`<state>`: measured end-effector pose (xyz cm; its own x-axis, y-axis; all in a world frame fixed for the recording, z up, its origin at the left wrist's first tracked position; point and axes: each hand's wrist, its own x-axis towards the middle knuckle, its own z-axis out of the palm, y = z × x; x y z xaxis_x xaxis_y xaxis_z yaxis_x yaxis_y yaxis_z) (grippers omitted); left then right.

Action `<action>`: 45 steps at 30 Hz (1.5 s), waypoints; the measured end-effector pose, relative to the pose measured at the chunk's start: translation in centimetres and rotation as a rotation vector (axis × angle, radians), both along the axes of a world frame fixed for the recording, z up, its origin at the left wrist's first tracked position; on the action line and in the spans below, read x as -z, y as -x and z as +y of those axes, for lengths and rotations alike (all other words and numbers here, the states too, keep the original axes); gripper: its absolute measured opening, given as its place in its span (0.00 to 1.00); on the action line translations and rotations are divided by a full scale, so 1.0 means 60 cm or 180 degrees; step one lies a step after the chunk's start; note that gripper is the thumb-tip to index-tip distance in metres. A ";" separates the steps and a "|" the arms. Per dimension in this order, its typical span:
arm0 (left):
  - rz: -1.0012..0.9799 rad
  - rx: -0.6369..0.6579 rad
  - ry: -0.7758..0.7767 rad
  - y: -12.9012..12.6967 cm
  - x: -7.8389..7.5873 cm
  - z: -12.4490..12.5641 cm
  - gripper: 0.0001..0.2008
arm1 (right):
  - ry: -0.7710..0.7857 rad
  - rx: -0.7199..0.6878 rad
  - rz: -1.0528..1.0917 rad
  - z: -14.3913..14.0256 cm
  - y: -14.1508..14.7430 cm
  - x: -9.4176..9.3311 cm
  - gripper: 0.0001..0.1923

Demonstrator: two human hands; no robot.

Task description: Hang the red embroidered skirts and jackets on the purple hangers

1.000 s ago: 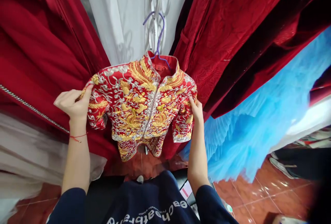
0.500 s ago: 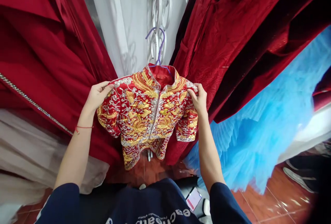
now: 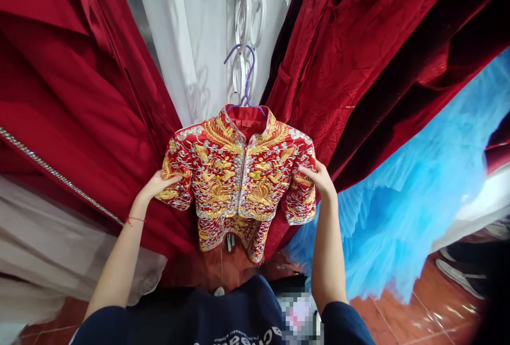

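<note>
A red short-sleeved embroidered jacket [image 3: 261,175], with gold and silver patterns and a stand-up collar, hangs from a purple hanger [image 3: 250,71]. My left hand [image 3: 153,187] is at the outer edge of the left-side sleeve, its thumb across the front and its other fingers hidden behind the cloth. On the opposite sleeve, my right hand [image 3: 324,179] grips in the same way, thumb in front and fingers out of sight. The jacket's front is closed down the middle, and its hem flares open at the bottom.
Red gowns [image 3: 71,95] hang at the left and a patterned red dress [image 3: 319,90] at the right. A fluffy blue tulle skirt [image 3: 390,228] spreads at the lower right. White scrollwork [image 3: 244,10] stands behind the hanger. Reddish tiles [image 3: 422,308] cover the floor.
Both hands have moved down from the jacket's shoulders to its sleeves, and slightly apart. The sleeves and shoulders now sit wider, and the hem has shifted a little to the right.
</note>
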<state>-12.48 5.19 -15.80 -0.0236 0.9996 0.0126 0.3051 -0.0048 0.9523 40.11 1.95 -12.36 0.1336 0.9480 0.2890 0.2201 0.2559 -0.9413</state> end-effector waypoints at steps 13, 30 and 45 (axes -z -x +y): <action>0.0297 -0.0383 0.1096 0.123 0.135 -0.161 0.24 | 0.1273 0.0295 -0.0456 -0.142 -0.061 0.142 0.26; 0.1492 -0.1051 -0.2194 -0.040 -0.067 -0.112 0.33 | -0.1243 0.1794 -0.1697 -0.107 0.037 0.039 0.22; 0.1212 -0.1072 -0.2822 -0.136 -0.203 0.055 0.19 | -0.1677 0.1105 -0.1994 0.063 0.112 -0.137 0.29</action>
<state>-4.29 8.50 -3.62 -0.1415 0.5691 0.8100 0.7024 -0.5188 0.4872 33.40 5.72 -4.12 0.0597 0.6066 0.7927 0.8009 0.4449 -0.4008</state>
